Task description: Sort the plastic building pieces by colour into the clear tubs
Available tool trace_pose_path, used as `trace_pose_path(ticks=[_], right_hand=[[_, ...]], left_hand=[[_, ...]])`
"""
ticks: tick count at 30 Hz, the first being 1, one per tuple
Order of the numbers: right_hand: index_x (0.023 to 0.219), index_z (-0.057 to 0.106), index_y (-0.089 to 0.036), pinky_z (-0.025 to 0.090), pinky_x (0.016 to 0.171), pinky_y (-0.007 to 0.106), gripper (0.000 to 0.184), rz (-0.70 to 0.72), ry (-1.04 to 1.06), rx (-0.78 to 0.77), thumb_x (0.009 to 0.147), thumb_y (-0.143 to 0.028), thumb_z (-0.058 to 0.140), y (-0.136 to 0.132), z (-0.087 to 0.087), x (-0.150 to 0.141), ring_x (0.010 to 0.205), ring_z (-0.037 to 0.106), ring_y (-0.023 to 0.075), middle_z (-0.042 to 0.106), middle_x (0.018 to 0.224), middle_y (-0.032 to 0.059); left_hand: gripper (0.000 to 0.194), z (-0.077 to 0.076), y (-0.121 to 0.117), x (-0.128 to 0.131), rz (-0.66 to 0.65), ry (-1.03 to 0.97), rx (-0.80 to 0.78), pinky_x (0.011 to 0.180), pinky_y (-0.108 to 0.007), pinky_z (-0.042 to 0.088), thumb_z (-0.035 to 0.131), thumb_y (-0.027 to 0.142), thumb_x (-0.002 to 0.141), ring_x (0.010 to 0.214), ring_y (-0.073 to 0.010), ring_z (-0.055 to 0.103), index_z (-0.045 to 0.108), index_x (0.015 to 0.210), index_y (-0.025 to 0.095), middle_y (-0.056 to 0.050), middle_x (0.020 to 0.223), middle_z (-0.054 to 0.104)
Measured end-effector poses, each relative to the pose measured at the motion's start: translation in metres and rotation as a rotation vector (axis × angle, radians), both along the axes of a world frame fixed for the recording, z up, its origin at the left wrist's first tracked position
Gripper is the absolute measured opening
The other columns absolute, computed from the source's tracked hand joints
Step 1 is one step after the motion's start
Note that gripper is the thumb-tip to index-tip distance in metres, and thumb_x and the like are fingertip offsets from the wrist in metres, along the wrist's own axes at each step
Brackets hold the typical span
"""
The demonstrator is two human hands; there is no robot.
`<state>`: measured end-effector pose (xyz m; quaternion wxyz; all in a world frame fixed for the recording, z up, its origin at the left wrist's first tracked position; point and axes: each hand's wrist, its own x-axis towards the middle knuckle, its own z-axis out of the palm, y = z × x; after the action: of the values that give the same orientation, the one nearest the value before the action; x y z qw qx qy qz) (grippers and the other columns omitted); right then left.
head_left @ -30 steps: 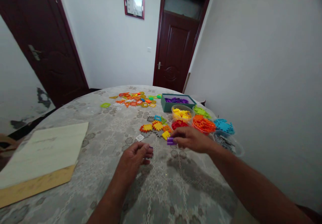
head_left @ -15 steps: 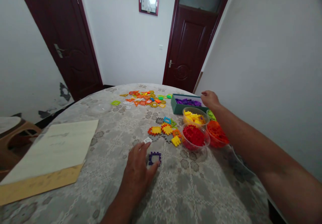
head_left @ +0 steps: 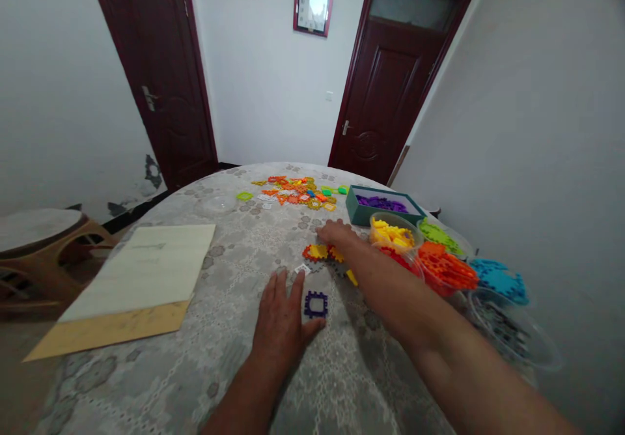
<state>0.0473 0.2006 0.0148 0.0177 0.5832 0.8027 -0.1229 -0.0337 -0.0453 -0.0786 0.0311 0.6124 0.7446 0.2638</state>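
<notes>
My left hand [head_left: 280, 318] lies on the tablecloth, fingers spread. A purple square toothed frame piece [head_left: 316, 305] rests by it, between thumb and index finger; the thumb is at its lower edge. Near my index fingertip is a small white square piece [head_left: 302, 269]. My right hand [head_left: 338, 234] reaches over a small pile of toothed plastic pieces, its fingers close together and pointing down. What they hold, if anything, is hidden. Beside it show a red-rimmed yellow piece [head_left: 317, 252] and grey pieces [head_left: 338, 268]; my hand and forearm cover the rest of the pile.
A green box [head_left: 360, 214] holds purple pieces. Clear tubs hold yellow [head_left: 392, 232], red [head_left: 398, 257], orange [head_left: 444, 266], lime, blue [head_left: 499, 280] and grey pieces [head_left: 502, 327]. A mixed heap [head_left: 295, 191] lies farther back. Paper sheets [head_left: 141, 272] lie left; a stool [head_left: 49, 252] stands beyond the table.
My right hand has moved left and nearer, from the green box's far side to the small pile. My left hand stays beside the purple piece. The view has turned slightly left.
</notes>
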Motion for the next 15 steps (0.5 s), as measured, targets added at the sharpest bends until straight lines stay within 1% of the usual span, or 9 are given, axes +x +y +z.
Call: trace_pose_path(ticks=[2, 3, 5, 9, 13, 15], right_hand=[[0.155, 0.052, -0.010, 0.042, 0.100, 0.078, 0.068, -0.136, -0.027, -0.036, 0.104, -0.054, 0.040, -0.006, -0.010, -0.005, 0.140, 0.050, 0.0509, 0.046, 0.157, 0.0337], [0.156, 0.050, -0.013, 0.041, 0.100, 0.079, 0.069, -0.180, -0.031, -0.050, 0.104, -0.056, 0.038, -0.009, -0.013, -0.006, 0.142, 0.047, 0.0512, 0.043, 0.159, 0.0325], [0.156, 0.051, -0.020, 0.039, 0.103, 0.078, 0.068, -0.200, -0.021, -0.059, 0.104, -0.060, 0.036, -0.017, -0.018, -0.007, 0.145, 0.043, 0.0498, 0.043, 0.160, 0.0276], [0.148, 0.061, -0.028, 0.041, 0.106, 0.070, 0.058, -0.119, 0.020, -0.038, 0.103, -0.058, 0.039, -0.043, -0.019, -0.004, 0.144, 0.046, 0.0465, 0.049, 0.157, 0.0203], [0.138, 0.068, -0.031, 0.044, 0.106, 0.062, 0.051, 0.009, 0.055, 0.008, 0.102, -0.057, 0.044, -0.084, -0.023, 0.005, 0.138, 0.051, 0.0433, 0.056, 0.150, 0.0163], [0.138, 0.067, -0.030, 0.046, 0.105, 0.059, 0.048, 0.084, 0.086, 0.050, 0.103, -0.054, 0.045, -0.104, -0.027, 0.011, 0.135, 0.054, 0.0412, 0.059, 0.146, 0.0156]], left_hand=[[0.098, -0.001, 0.001, 0.000, 0.008, 0.015, 0.000, 0.125, -0.060, 0.029, 0.086, 0.042, 0.074, 0.159, -0.0459, 0.029, 0.044, 0.160, 0.021, -0.023, 0.168, 0.038], [0.099, -0.002, 0.001, 0.000, 0.009, 0.019, 0.003, 0.125, -0.061, 0.029, 0.086, 0.044, 0.074, 0.159, -0.0461, 0.029, 0.043, 0.160, 0.021, -0.023, 0.168, 0.039], [0.102, -0.003, 0.002, 0.000, 0.006, 0.017, 0.009, 0.124, -0.062, 0.030, 0.086, 0.045, 0.073, 0.158, -0.0466, 0.030, 0.041, 0.161, 0.021, -0.024, 0.168, 0.039], [0.107, -0.006, 0.004, 0.001, 0.013, 0.010, 0.026, 0.125, -0.061, 0.030, 0.086, 0.049, 0.071, 0.158, -0.0475, 0.031, 0.039, 0.161, 0.015, -0.027, 0.168, 0.039], [0.107, -0.007, 0.006, 0.002, 0.012, 0.011, 0.062, 0.126, -0.060, 0.028, 0.085, 0.048, 0.071, 0.156, -0.0460, 0.035, 0.039, 0.160, 0.011, -0.029, 0.166, 0.040], [0.106, -0.006, 0.007, 0.002, 0.007, 0.011, 0.068, 0.126, -0.060, 0.028, 0.085, 0.047, 0.071, 0.155, -0.0461, 0.036, 0.039, 0.158, 0.009, -0.030, 0.165, 0.042]])
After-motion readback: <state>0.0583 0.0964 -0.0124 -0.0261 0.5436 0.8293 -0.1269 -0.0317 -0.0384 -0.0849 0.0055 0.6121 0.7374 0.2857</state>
